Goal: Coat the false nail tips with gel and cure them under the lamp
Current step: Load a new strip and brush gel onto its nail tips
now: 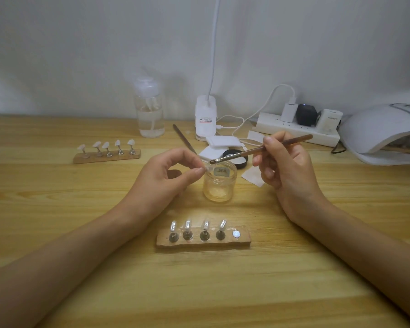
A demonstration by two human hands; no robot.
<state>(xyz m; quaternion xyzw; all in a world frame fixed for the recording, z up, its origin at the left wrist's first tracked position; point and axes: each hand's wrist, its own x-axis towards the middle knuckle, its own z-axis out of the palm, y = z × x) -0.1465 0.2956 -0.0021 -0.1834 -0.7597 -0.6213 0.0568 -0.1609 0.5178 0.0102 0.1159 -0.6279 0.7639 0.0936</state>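
The hands met over the middle of the surface (pixel 45 185), both occupied. The left hand (pixel 173 171) pinched a single clear nail tip (pixel 207 167) between thumb and forefinger, its other fingers loosely curled behind. It held the tip just above the left rim of the open gel jar (pixel 219 183). Right beside the tip were the bristles of the brush (pixel 260 149); whether they touched it could not be told. The brush's long axis ran from that low left end up and away to the right. The right hand (pixel 287 164) gripped the handle about midway, pen-fashion, with thumb and fingers curled round it.

The coming stroke seemed to turn on this: the tip lay directly left of the bristles, almost in line with the handle. A small pull or push along the brush's own axis would probably spread the gel, with the left hand only steadying.

On the near side of the jar, between the forearms, lay the near holder (pixel 202 241) with four tips standing and a bare seat (pixel 236 233) at its right end. That seat was likely the held tip's place. The lamp (pixel 376 129) sat at the far right, well apart from the jar and nearer the right hand, which held the brush.
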